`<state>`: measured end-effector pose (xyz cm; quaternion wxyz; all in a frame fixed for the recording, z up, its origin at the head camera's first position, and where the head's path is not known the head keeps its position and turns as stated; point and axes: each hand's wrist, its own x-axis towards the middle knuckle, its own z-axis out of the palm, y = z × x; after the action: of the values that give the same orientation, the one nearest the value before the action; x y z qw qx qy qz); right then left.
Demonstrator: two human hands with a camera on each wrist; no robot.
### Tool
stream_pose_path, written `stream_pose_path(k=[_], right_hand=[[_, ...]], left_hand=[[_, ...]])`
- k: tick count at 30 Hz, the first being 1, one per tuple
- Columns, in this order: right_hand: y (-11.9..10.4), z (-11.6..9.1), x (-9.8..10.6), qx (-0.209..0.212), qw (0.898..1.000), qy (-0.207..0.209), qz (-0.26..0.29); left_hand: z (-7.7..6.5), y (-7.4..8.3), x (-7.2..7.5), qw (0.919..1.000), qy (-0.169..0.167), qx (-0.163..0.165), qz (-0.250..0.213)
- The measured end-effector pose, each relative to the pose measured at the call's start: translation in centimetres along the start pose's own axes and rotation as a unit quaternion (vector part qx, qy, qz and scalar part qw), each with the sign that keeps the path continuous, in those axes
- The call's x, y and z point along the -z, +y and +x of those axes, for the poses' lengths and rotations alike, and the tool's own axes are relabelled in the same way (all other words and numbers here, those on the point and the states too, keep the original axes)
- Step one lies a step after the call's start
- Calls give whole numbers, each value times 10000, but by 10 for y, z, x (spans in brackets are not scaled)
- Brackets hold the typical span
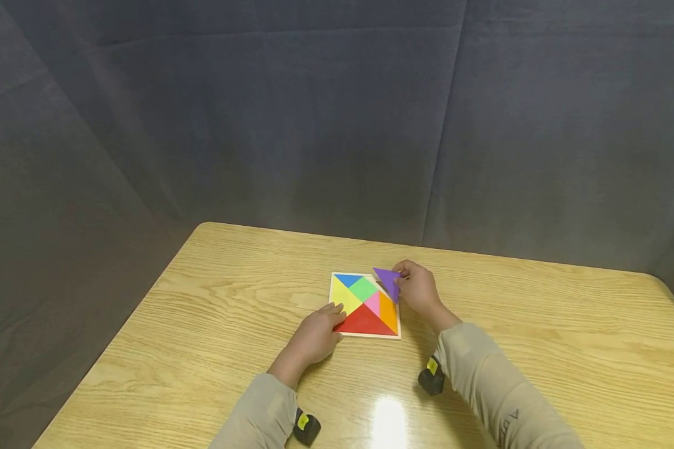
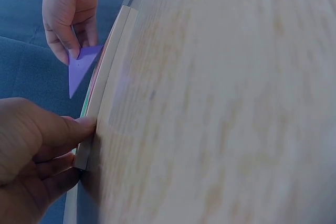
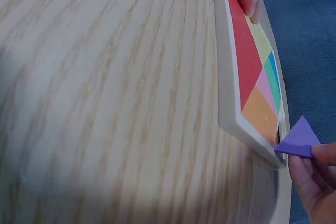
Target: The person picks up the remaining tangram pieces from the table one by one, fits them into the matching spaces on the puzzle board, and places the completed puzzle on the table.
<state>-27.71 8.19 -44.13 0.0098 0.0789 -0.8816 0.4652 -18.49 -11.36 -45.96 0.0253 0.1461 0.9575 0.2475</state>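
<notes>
A tangram puzzle in a pale wooden tray [image 1: 371,337] lies on the table. It holds a yellow triangle [image 1: 341,295], a red triangle [image 1: 366,322], a blue triangle [image 1: 347,280], a green square [image 1: 363,289], a pink piece [image 1: 373,302] and an orange piece [image 1: 389,313]. My left hand [image 1: 317,334] grips the tray's near left corner, thumb against the side wall and fingers over the top. My right hand [image 1: 420,289] pinches a purple triangle [image 1: 389,282] between thumb and fingers, tilted above the tray's far right corner. Beneath that piece, bare tray floor partly shows.
The wood-grain table [image 1: 230,299] ends at a rounded far edge, with a dark grey curtain [image 1: 314,125] behind it. Black wrist-worn devices [image 1: 431,378] hang below both sleeves. Light glares off the near tabletop.
</notes>
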Motion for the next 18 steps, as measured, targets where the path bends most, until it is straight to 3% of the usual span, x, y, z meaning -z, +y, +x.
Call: stream_pose_path(k=[18], right_hand=[[1, 3, -4, 331, 9978, -99, -561]], left_hand=[[-2, 3, 2, 9999, -73, 111, -66]])
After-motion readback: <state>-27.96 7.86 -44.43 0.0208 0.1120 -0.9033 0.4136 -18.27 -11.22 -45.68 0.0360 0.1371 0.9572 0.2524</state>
